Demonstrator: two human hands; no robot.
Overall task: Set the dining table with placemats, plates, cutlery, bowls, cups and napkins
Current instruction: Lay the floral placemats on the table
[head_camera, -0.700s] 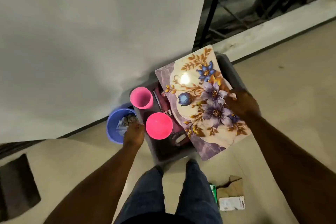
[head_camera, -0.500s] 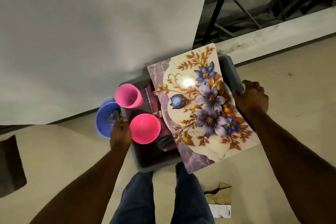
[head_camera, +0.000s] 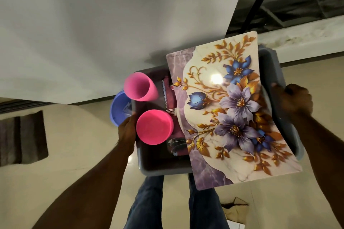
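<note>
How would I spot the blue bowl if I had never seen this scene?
Find the grey tub that both hands carry, with the big flowered placemat lying across it. Go to its left side, where the left hand grips the rim. The bowl sits there, outside the wall; it is blue, while the two cups beside it are pink.

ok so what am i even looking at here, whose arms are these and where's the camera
The camera sits on a person's head and looks down, so the arms and the jeans-clad legs are their own. No robot is involved. Both hands carry a grey tub: the left hand grips its left rim, the right hand its right rim. Inside stand two pink cups, with dark red cloth and some cutlery beside them. A floral placemat lies across the top. A blue bowl shows at the tub's left side. The white surface ahead looks like the table.
</note>
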